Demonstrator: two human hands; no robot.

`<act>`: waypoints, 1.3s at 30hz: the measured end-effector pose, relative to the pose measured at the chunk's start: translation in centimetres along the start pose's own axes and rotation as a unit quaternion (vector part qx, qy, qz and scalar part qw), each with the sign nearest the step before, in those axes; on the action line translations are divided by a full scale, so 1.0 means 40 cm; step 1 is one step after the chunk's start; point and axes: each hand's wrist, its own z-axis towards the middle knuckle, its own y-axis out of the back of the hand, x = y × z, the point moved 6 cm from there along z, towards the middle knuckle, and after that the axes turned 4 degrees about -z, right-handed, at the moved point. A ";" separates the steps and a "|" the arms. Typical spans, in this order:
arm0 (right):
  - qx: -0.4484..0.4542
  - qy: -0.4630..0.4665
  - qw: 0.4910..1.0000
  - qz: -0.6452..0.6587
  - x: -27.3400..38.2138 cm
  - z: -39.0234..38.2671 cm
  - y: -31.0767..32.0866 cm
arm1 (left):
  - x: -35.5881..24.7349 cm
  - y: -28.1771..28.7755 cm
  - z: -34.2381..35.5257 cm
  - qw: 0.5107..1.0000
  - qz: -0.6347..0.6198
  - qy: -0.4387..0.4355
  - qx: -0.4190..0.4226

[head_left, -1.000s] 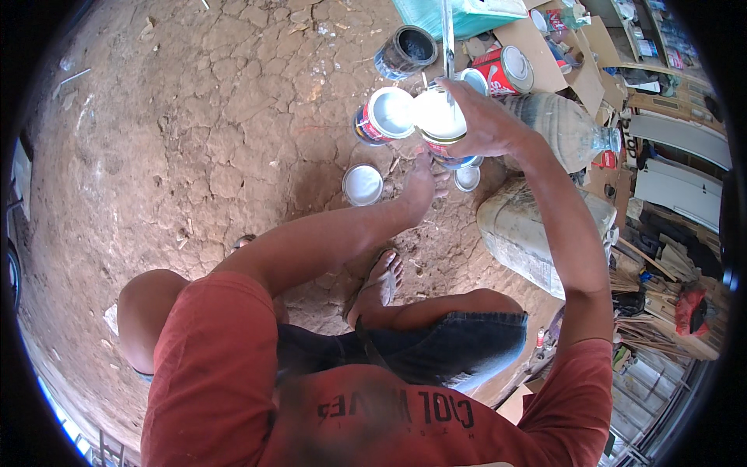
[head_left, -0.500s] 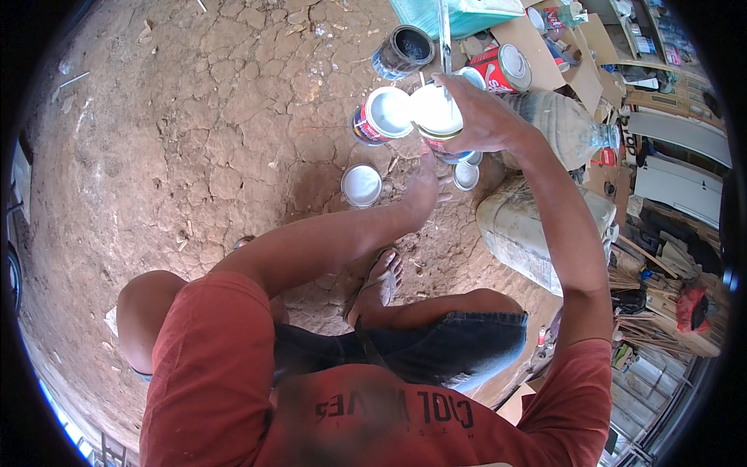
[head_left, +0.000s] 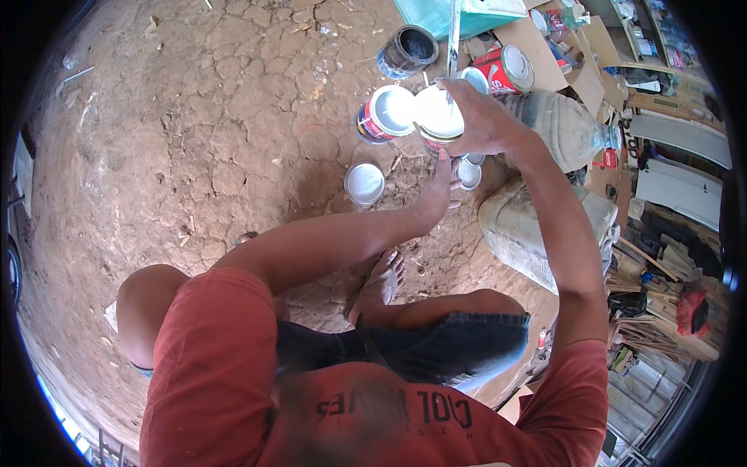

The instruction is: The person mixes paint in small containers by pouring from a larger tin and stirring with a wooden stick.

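Note:
My right hand (head_left: 484,117) grips the far right side of an open paint can (head_left: 440,113) whose inside shows bright white. A long flat stick (head_left: 454,43) rises from that can. Close against its left stands a second open can (head_left: 392,110) of pale paint; glare blurs where the two rims meet. My left hand (head_left: 433,198) is just below the gripped can, fingers spread, thumb tip at the can's near wall. Whether the thumb presses on it I cannot tell. A round lid (head_left: 364,184) lies on the ground to the left of this hand.
Beyond the cans stand a dark-stained can (head_left: 406,53) and a red can (head_left: 503,68). To the right lie a large clear plastic bottle (head_left: 548,128) and a dirty pale jerrycan (head_left: 517,233). Small round lids (head_left: 468,175) sit by the left fingers. Cracked earth floor (head_left: 194,140) spreads left.
My left hand has shifted slightly right, its thumb now under the middle of the gripped can. My right hand keeps its hold. The whole view has moved a little.

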 end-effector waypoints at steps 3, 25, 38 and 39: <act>0.026 -0.021 0.999 -0.010 0.009 0.002 0.004 | -0.012 -0.010 -0.026 1.000 -0.008 0.004 -0.001; -0.039 -0.021 0.999 0.005 0.003 -0.047 0.009 | 0.063 0.051 0.028 0.994 0.100 -0.017 0.035; -0.291 -0.020 0.954 0.061 -0.003 -0.163 -0.061 | 0.128 0.205 -0.108 0.784 0.610 -0.111 0.006; -0.317 -0.031 0.945 0.068 -0.010 -0.172 -0.070 | 0.127 0.230 -0.130 0.751 0.653 -0.098 0.006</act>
